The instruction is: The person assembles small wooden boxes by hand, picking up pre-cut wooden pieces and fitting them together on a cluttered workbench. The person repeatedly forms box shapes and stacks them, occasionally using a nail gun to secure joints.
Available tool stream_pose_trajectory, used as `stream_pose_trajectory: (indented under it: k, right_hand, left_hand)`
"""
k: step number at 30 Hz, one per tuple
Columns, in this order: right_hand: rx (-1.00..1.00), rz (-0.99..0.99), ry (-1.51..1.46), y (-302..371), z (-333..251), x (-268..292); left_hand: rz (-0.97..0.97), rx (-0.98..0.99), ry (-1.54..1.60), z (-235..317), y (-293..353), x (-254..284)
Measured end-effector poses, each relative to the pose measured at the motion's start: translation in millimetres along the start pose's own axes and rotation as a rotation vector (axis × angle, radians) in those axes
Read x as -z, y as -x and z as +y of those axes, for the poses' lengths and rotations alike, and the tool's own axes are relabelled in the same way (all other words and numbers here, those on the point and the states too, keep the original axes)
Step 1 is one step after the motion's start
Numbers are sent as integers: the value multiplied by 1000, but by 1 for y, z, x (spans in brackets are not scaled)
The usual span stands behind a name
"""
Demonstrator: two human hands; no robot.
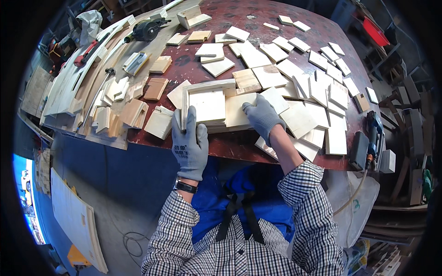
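Both my hands wear grey gloves and work at the near edge of a dark red table. My left hand (189, 147) grips the left side of an L-shaped wooden corner frame (209, 86), whose strips stand along the left and far sides of a pale square plywood piece (206, 106). Directly right of that square lies another plywood block (236, 110). My right hand (264, 117) is closed at this block's right side, thumb and forefinger on it; its other fingers are curled under. The undersides of the stacked pieces are hidden.
Many loose plywood squares (299, 118) cover the table's right half. A power tool (375, 131) with a hose sits at the right edge. Long boards (87, 83), a black circular tool (146, 30) and a hammer (109, 71) lie left. A curved panel (76, 216) leans below.
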State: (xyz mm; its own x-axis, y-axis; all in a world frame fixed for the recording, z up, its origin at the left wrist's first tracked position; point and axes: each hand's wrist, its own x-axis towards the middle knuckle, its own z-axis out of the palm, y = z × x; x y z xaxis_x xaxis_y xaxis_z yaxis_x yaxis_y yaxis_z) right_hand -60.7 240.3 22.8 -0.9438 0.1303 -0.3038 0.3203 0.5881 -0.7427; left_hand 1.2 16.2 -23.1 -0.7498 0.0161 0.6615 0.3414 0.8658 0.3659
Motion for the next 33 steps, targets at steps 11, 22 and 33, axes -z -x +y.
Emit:
stream_pose_trajectory:
  k: [11, 22, 33]
  right_hand:
    - [-24, 15, 73, 2, -6, 1]
    - [23, 76, -12, -3, 9, 5]
    - [7, 146, -59, -4, 6, 22]
  left_hand:
    - [-117, 150, 236, -16, -9, -4]
    - [-224, 224, 228, -32, -8, -16]
    - [-187, 182, 296, -30, -8, -8]
